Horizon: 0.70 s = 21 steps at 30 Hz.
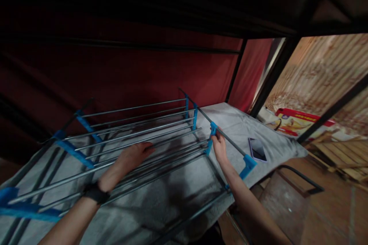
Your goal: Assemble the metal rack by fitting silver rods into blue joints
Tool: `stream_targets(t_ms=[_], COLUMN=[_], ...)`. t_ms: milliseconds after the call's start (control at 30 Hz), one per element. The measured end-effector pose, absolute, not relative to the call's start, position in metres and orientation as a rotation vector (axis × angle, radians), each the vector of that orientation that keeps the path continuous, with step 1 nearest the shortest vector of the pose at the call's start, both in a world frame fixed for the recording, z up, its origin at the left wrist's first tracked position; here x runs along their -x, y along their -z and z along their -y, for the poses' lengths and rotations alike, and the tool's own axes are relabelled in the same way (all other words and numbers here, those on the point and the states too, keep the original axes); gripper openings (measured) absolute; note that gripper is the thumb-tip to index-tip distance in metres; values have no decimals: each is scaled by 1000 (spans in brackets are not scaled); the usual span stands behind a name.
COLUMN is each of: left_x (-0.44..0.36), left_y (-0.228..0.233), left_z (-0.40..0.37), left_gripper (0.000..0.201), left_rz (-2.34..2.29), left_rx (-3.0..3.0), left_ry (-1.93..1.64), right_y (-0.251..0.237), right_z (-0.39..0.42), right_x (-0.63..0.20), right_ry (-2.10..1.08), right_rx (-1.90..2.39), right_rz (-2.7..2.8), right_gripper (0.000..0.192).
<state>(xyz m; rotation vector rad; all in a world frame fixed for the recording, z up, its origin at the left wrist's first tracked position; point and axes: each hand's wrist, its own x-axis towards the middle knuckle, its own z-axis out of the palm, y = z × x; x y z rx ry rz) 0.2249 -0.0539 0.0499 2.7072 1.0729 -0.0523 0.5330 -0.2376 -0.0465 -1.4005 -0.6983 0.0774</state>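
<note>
hands steady a metal-rod rack with blue plastic joints (138,130): left hand (133,157) flat and open on rods, right hand (219,146) gripping a side rod above grey cloth (230,122).

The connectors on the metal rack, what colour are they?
Blue. The connectors join grey metal rods, clearest in the head view.

left hand (132,157) flat, right hand (219,146) gripping

Makeshift home: bunk frame (276,72), corrugated wall (324,72)
</note>
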Motion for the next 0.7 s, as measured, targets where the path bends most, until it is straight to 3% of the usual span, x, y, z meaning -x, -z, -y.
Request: stream_targets(t_ms=[200,700], left_x=[-220,-203], left_y=[-79,-79], left_z=[93,118], left_gripper=[57,62], left_rz=[-1120,-1221], left_rx=[-2692,-2685], left_ry=[36,-23], right_y=[39,34], right_z=[237,239], right_x=[-535,-537], right_ry=[-43,-169], right_rx=[1397,1296], right_rz=[705,745], right_gripper=[47,50])
